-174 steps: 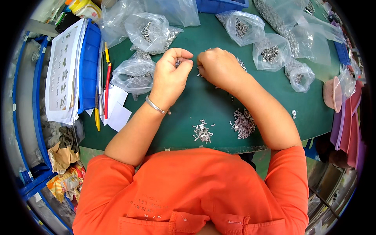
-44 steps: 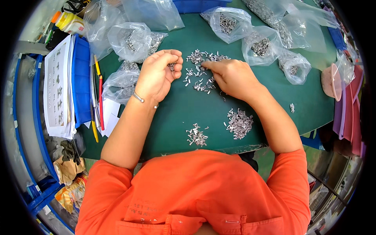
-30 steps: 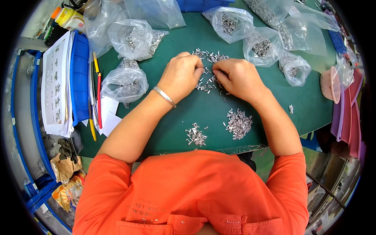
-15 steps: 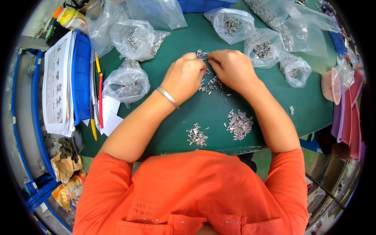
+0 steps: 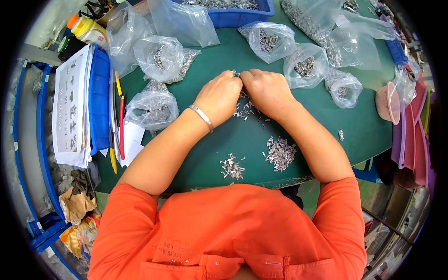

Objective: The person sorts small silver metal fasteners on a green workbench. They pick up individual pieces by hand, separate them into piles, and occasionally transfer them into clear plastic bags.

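My left hand point(image 5: 219, 94), with a silver bangle on its wrist, and my right hand point(image 5: 267, 92) meet over the green table. Both have curled, closed fingers, and their fingertips face each other. Whatever they pinch is hidden behind the knuckles. A few small silvery metal pieces point(image 5: 236, 73) peek out just past the fingertips. Loose small metal clips point(image 5: 246, 111) lie scattered below and between the hands. Nearer to me are two heaps: a smaller pile of clips point(image 5: 232, 167) on the left and a bigger pile of clips point(image 5: 281, 154) on the right.
Open plastic bags of metal parts stand around: a left bag point(image 5: 151, 109), a back-left bag point(image 5: 161, 59), a back-right bag point(image 5: 268, 42). At the back sits a blue bin point(image 5: 240, 18). Papers point(image 5: 72, 107) and a blue tray point(image 5: 99, 100) line the left; a pink cup point(image 5: 388, 102) stands right.
My right hand has come in against my left, closing the gap between them. The pile of metal pieces beyond the fingers is now mostly covered. The whole view has shifted slightly.
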{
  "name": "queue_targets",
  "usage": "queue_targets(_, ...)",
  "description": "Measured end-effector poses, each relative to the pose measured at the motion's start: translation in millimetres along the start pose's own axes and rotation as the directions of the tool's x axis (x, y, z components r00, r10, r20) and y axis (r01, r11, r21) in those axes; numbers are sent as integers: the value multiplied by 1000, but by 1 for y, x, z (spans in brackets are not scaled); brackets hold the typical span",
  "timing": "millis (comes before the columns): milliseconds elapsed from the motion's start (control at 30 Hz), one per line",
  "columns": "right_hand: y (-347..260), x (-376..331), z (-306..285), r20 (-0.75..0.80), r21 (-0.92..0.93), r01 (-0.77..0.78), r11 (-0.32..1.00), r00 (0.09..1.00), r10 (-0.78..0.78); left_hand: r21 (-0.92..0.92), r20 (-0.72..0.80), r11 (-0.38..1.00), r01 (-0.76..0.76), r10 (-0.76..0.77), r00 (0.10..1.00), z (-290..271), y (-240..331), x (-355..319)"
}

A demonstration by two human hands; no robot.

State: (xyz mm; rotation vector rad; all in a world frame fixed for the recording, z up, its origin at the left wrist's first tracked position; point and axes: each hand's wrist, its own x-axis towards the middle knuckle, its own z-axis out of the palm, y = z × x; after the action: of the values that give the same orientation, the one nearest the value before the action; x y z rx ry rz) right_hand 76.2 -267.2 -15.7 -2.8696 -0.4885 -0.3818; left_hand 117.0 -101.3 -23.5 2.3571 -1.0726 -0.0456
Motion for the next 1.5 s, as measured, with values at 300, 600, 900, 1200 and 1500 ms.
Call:
queue_targets(300, 24, 0, -21, 263, 878, -414, 241, 837, 479, 16, 62, 998, 60, -61, 996, -8, 7, -5)
queue_targets(600, 7, 3, -8, 140, 380, -298, 875, 954, 264, -6, 64, 997, 79, -79, 995, -6, 4, -6)
queue_targets(900, 8, -4, -14, 150, 365, -289, 885, 956, 251, -132, -48, 982, 133, -140, 989, -12, -2, -15)
queue_targets(1200, 10, -10, -7, 45, 346, -181, 921, 983, 176, -102, -27, 988, 113, -117, 993, -1, 4, -10)
queue_targets(1500, 3, -2, -4, 121, 121, -72, 990, 991, 57, -390, -166, 916, 88, -165, 972, -3, -2, -15)
